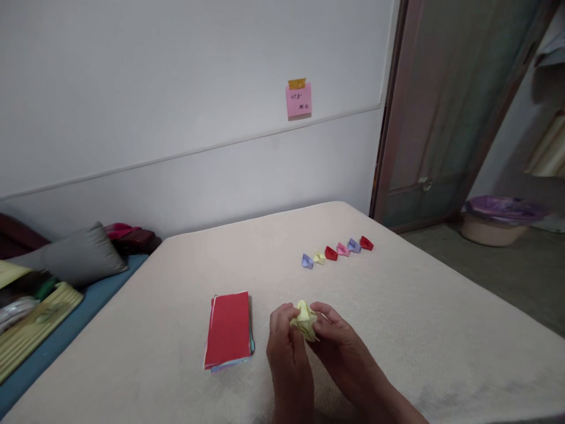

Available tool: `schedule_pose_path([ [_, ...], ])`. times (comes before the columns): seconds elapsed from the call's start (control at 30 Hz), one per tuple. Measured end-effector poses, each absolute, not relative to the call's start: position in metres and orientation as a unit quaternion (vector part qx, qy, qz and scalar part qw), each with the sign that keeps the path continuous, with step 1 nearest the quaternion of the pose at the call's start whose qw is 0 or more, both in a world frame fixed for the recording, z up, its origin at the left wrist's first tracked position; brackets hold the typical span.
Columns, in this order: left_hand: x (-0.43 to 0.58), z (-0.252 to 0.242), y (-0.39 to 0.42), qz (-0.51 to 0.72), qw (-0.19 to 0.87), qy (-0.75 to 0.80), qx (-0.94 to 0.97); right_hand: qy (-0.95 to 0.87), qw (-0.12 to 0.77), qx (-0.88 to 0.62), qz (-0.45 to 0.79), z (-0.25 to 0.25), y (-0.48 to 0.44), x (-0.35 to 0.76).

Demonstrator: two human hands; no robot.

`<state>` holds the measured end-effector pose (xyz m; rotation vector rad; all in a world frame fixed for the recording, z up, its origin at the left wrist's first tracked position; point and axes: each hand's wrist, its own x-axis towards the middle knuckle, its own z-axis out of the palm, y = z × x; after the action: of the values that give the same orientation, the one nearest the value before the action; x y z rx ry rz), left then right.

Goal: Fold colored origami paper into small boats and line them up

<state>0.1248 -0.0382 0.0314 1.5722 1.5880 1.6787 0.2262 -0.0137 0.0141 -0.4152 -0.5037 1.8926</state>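
Observation:
Between my two hands is a small folded piece of yellow paper [305, 321], part way into a boat-like shape. My left hand [285, 338] grips its left side, fingers bent round the edge. On the other side my right hand [338, 335] pinches it between thumb and fingers. Beyond them a slanting row of several small folded paper boats [331, 253] in purple, yellow, red and pink stands on the pale cloth. To the left of my hands lies a stack of coloured paper [228, 330], a red sheet on top.
The pale cloth-covered table [176, 330] reaches to the white wall, where a pink note [299, 100] is taped. At the left are a grey cushion [83, 256] and a bamboo mat [39, 321]. A lined bin [494, 224] stands on the floor by a sliding door [441, 118].

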Motion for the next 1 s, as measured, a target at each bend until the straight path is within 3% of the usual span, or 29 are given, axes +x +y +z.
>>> schedule_pose_path([
  [0.37, 0.117, 0.028, -0.036, 0.532, 0.138, 0.586, 0.596, -0.261, 0.542, -0.255, 0.757, 0.028, -0.015, 0.233],
  [0.77, 0.12, 0.032, -0.037, 0.527, 0.185, 0.6, 0.573, -0.267, 0.536, -0.232, 0.767, 0.029, -0.014, 0.231],
  [1.0, 0.12, 0.034, -0.038, 0.498, 0.144, 0.614, 0.595, -0.27, 0.525, -0.242, 0.77, 0.026, -0.013, 0.233],
])
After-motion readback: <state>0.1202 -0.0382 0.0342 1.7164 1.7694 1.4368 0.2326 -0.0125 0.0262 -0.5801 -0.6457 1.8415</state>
